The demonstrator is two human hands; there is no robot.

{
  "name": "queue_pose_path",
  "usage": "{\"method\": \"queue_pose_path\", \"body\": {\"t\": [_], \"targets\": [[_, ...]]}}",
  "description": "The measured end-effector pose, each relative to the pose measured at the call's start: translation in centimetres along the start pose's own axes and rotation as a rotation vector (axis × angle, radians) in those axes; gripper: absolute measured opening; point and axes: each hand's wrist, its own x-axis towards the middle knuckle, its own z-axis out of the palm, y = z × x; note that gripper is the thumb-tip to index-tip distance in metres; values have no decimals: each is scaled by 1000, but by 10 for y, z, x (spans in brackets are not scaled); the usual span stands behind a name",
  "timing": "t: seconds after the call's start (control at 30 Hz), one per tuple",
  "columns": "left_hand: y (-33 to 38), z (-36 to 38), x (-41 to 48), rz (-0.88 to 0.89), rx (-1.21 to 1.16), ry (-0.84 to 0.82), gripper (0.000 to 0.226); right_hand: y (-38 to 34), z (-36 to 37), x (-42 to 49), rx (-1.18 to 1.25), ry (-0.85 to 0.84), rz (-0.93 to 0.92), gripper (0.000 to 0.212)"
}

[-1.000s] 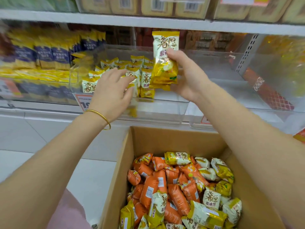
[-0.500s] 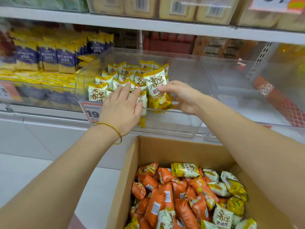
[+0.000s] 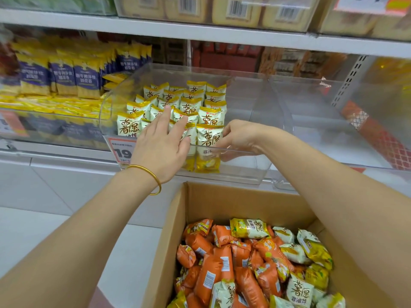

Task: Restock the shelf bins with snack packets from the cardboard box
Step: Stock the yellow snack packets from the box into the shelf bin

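Left hand (image 3: 160, 143) flat, right hand (image 3: 240, 136) pinching packet (image 3: 209, 138).

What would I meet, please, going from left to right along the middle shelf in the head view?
Blue-and-yellow packets → left hand → front snack packet → right hand pinching it → second clear bin → red patterned pack.
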Motion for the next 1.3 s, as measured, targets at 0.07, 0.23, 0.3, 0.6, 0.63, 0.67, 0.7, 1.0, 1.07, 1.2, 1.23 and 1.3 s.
{"method": "queue_pose_path", "body": {"t": [0.07, 0.23, 0.3, 0.6, 0.63, 0.67, 0.7, 1.0, 1.07, 1.2, 1.23, 1.3], "targets": [[0, 0, 0, 1, 4, 0, 52, 0, 1, -2, -66, 63, 9, 40], [-1, -1, -3, -4, -11, 10, 56, -4, 1, -7, -367, 210, -230, 99], [-1, -2, -5, 2, -3, 15, 57, -8, 0, -6, -471, 188, -281, 105], [-1, -1, -8, 40, 52, 8, 57, -19, 2, 6, -389, 131, -118, 94], [-1, -1, -9, 45, 59, 9, 58, -21, 1, 6, -348, 119, -101, 94], [-1, -1, -9, 48, 61, 10, 58, -23, 0, 6, -328, 110, -89, 94], [-1, -1, -9, 49, 59, 11, 58, -24, 0, 6, -333, 103, -81, 93], [0, -2, -10, 41, 64, 1, 56, -12, 10, 0, -291, 54, -100, 91], [1, -2, -11, 43, 63, 0, 57, -11, 12, 0, -279, 77, -122, 90], [0, -1, -11, 57, 62, 12, 57, -14, 14, -3, -333, 81, -116, 85], [0, -1, -11, 61, 56, 17, 57, -16, 12, -6, -347, 77, -115, 87], [-2, 0, -12, 62, 36, 22, 58, -20, 5, -14, -404, 97, -137, 89]]}}
